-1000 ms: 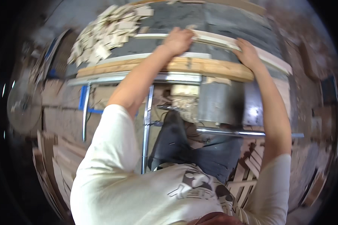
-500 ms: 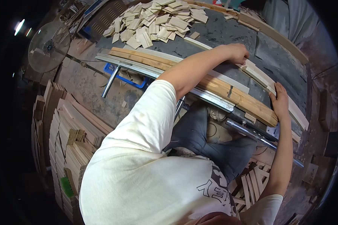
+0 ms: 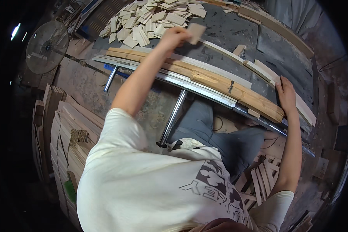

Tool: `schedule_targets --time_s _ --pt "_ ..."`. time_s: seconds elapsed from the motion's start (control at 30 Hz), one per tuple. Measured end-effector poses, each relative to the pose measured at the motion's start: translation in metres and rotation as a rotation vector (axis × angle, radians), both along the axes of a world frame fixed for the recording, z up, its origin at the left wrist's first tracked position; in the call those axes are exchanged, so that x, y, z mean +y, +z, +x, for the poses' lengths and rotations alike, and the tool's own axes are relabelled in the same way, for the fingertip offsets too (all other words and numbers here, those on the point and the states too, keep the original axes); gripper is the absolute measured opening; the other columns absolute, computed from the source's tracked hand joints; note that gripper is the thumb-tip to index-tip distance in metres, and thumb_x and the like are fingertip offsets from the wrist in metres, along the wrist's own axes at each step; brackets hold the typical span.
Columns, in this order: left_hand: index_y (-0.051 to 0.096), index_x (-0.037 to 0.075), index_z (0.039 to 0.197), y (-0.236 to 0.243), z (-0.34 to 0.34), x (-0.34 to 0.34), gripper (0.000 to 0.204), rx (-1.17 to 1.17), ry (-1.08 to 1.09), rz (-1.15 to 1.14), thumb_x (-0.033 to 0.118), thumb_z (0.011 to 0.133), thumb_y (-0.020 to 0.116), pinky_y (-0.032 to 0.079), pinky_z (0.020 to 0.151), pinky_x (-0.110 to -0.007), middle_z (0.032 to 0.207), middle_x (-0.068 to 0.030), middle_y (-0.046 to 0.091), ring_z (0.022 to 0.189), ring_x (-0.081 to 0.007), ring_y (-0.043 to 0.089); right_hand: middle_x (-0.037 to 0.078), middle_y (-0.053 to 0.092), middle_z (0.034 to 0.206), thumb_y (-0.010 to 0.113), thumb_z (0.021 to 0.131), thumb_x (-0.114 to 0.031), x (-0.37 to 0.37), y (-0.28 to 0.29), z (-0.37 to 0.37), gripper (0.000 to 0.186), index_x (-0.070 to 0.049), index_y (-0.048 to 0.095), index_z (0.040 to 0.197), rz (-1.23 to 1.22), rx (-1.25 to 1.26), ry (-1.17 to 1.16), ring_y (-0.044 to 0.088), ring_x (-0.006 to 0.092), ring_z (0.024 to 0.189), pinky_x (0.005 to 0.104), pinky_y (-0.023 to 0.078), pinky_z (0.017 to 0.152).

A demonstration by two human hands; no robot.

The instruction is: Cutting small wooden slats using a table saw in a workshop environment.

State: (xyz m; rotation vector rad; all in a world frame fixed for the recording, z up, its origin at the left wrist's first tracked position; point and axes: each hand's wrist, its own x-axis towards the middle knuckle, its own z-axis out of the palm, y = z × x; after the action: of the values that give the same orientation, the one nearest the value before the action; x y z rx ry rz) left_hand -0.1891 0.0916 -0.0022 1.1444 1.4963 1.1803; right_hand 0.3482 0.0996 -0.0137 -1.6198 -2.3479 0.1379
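My left hand [image 3: 176, 39] is raised over the table's left half, closed in a pinch on a small flat wood piece [image 3: 197, 32]. The piece is tilted and slightly blurred. Behind it lies a loose pile of similar thin wood pieces [image 3: 141, 24]. My right hand [image 3: 286, 97] is at the table's right side, with its fingers bent over a pale wooden strip [image 3: 266, 72] and the palm partly hiding it. A small wood offcut [image 3: 239, 49] lies beside the long strips, left of my right hand.
A thick timber beam [image 3: 216, 86] and a metal rail [image 3: 174, 80] run along the near edge of the dark table [image 3: 236, 33]. A metal bar [image 3: 174, 116] sticks out toward me. Stacked boards [image 3: 67, 143] stand at left, near a caged fan [image 3: 47, 47].
My left hand has moved left and away from the strips, and now carries a small wood piece toward the pile. The right hand stays at the strip.
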Motion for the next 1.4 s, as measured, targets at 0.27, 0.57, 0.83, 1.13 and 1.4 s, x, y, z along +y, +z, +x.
schedule_targets --time_s 0.27,0.57,0.83,1.13,1.4 --pt "0.071 0.001 0.12 -0.013 -0.05 -0.024 0.034 0.524 0.35 0.241 0.018 0.091 0.074 0.054 0.073 -0.031 0.093 -0.0077 0.073 0.08 -0.0159 0.066 0.02 0.061 0.101 0.062 0.091 -0.012 0.021 0.053 0.01 0.024 -0.006 0.073 0.112 -0.202 -0.185 0.111 0.06 0.0399 0.106 0.0476 0.049 0.09" --pt "0.068 0.004 0.126 -0.013 0.061 -0.006 0.037 0.741 -0.176 0.5 0.018 0.093 0.074 0.054 0.088 -0.037 0.111 -0.0136 0.069 0.1 -0.0282 0.067 0.021 0.059 0.144 0.052 0.106 -0.033 0.058 -0.001 -0.02 0.044 0.001 0.069 0.127 -0.173 0.186 0.187 0.054 0.0374 0.133 0.0404 0.041 0.114" --pt "0.062 0.011 0.136 -0.012 0.156 0.025 0.048 1.035 -0.481 0.664 0.027 0.093 0.073 0.045 0.105 -0.044 0.141 -0.0082 0.06 0.128 -0.0325 0.054 0.023 0.059 0.143 0.054 0.103 -0.039 0.03 0.002 -0.065 0.049 0.0 0.069 0.128 -0.031 0.033 0.186 0.053 0.0395 0.133 0.0453 0.041 0.114" --pt "0.069 0.015 0.13 -0.018 0.167 0.048 0.033 1.18 -0.566 0.649 0.022 0.097 0.066 0.05 0.093 -0.041 0.136 0.0004 0.065 0.108 -0.0272 0.06 0.023 0.052 0.151 0.064 0.099 -0.03 0.026 0.001 -0.048 0.051 0.002 0.06 0.139 0.011 -0.017 0.155 0.048 0.0393 0.14 0.0437 0.038 0.118" --pt "0.071 0.012 0.126 -0.019 0.172 0.051 0.031 1.2 -0.567 0.757 0.02 0.096 0.067 0.051 0.089 -0.039 0.132 0.0007 0.066 0.102 -0.0266 0.061 0.018 0.052 0.152 0.068 0.096 -0.026 0.015 -0.009 -0.006 0.054 -0.002 0.058 0.143 0.022 -0.034 0.067 0.045 0.0349 0.144 0.0443 0.036 0.12"
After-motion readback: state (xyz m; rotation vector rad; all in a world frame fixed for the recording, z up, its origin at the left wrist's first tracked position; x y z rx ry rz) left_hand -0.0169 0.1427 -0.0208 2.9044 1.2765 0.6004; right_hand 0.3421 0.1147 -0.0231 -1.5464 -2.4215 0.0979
